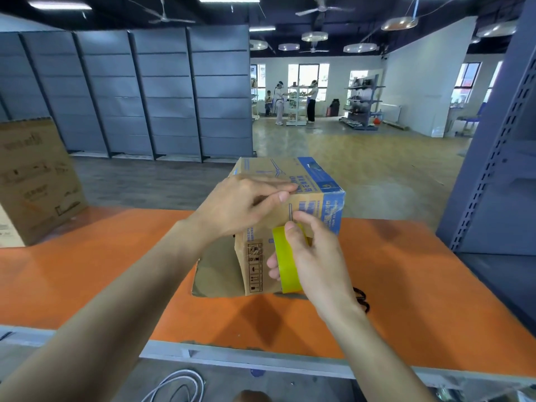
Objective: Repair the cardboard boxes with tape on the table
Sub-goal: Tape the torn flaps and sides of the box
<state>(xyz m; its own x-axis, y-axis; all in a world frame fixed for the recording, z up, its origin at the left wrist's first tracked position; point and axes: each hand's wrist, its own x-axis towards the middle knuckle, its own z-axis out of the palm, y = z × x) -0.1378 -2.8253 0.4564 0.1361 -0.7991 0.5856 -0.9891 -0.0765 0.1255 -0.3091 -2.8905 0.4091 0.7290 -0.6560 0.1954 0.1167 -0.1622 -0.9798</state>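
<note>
The left hand presses down on the top edge of the cardboard box, thumb and forefinger pinched together near the seam, apparently holding down a strip of clear tape (the tape itself is hard to make out against the card). The right hand is curled around a yellow-green roll of tape, gripping it against the box's near face, fingers wrapped through the core.

The box stands on the orange table, directly ahead of both hands and touching them, with 1 loose flap splayed flat on the tabletop at its lower left. The roll sits below the left hand's pinch, so the tape's line seems to run up the near face and over the top edge; the next pull would likely follow that vertical line, with the right hand doing the travelling and the left anchoring.

A 2nd, larger cardboard box stands well apart at the table's far left. Something dark lies just beside the right wrist; I can't tell what.
</note>
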